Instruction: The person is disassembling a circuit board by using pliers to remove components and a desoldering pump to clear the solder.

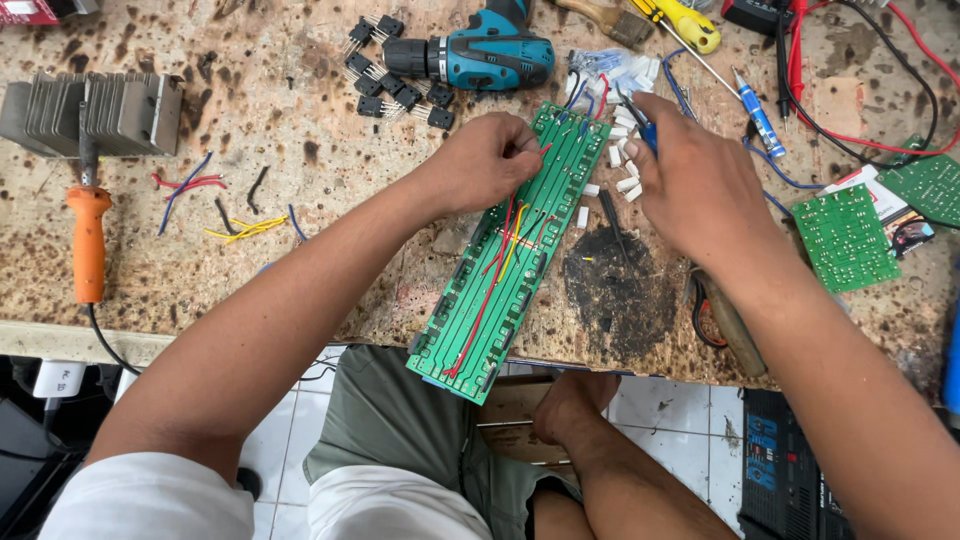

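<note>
Two hands work over a long green circuit board (510, 245) that lies slanted on the scorched worktop (250, 250), its near end past the edge. Left hand (485, 160) rests on the board's far half, fingers curled together against a red wire (505, 235). Right hand (700, 180) has its grip clamped on a blue-handled tool (640, 128) (tip hidden, kind unclear) beside the board's far right edge, near small white components (622, 165). Teal cordless drill (490, 52) lies beyond; orange-handled soldering iron (88, 235) well to the left.
</note>
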